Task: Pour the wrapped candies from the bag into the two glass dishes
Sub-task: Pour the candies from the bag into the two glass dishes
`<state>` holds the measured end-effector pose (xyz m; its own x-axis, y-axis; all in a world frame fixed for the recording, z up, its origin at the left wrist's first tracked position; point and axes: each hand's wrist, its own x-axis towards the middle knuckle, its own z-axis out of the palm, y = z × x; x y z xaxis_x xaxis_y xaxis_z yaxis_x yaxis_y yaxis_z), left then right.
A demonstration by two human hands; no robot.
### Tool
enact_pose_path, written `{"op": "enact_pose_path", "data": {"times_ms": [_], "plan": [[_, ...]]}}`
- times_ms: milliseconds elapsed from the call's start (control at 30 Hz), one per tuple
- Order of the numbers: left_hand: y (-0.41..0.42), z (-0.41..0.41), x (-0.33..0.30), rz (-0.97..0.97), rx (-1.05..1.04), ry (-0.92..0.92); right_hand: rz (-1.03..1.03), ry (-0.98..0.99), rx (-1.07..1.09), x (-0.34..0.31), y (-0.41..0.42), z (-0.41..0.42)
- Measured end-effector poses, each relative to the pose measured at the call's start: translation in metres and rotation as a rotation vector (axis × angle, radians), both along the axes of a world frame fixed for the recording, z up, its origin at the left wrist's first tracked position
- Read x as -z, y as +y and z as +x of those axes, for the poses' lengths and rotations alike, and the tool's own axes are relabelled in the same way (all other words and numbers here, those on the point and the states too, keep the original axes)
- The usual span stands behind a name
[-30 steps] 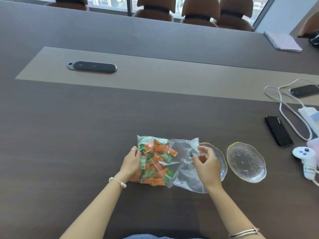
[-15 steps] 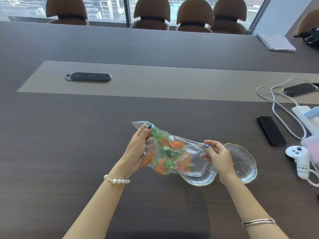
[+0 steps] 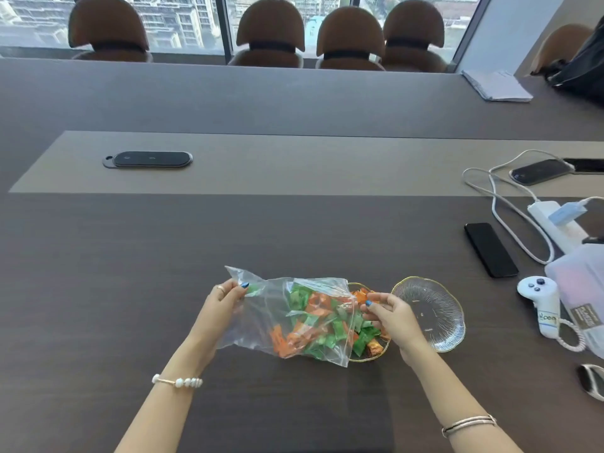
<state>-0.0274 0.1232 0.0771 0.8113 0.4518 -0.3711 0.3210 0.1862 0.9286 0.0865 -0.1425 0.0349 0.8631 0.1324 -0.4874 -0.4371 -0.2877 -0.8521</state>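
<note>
Candies now spilling into the near dish

Left hand [image 3: 222, 302] pinches the bag [image 3: 261, 308] bottom (lifted); right hand [image 3: 390, 317] grasps its mouth; candies [image 3: 313, 325] have reached the left dish [image 3: 372, 354], unlike before.

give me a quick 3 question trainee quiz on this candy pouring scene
1. True or false: the far-right ribbed glass dish holds candies.
2. Which hand pinches the closed bottom corner of the clear plastic bag: left hand or right hand?
3. Fill in: the orange and green wrapped candies are spilling into the ____ gold-rimmed glass dish.

Key: 1 false; 2 left; 3 nearer (left-hand) one.
</note>
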Motion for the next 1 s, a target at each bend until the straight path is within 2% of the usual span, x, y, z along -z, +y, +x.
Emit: {"op": "enact_pose_path", "data": {"times_ms": [133, 267, 400, 533, 733, 1000], "plan": [[0.011, -0.015, 0.025, -0.219, -0.022, 0.051, -0.126, 0.103, -0.103, 0.016, 0.012, -0.009], [0.015, -0.020, 0.036, -0.197, -0.029, 0.149, -0.191, 0.082, -0.081, 0.024, 0.029, -0.015], [0.021, -0.019, 0.039, -0.085, -0.025, 0.249, -0.121, 0.039, -0.040, 0.012, 0.039, -0.016], [0.029, -0.009, 0.044, 0.067, -0.061, 0.170, -0.088, -0.005, -0.060, -0.002, 0.041, -0.015], [0.024, -0.007, 0.018, -0.006, -0.030, -0.047, -0.004, -0.130, 0.008, -0.031, 0.033, -0.017], [0.022, -0.013, -0.022, 0.022, -0.031, -0.164, 0.074, -0.192, -0.018, -0.058, 0.027, -0.015]]}}
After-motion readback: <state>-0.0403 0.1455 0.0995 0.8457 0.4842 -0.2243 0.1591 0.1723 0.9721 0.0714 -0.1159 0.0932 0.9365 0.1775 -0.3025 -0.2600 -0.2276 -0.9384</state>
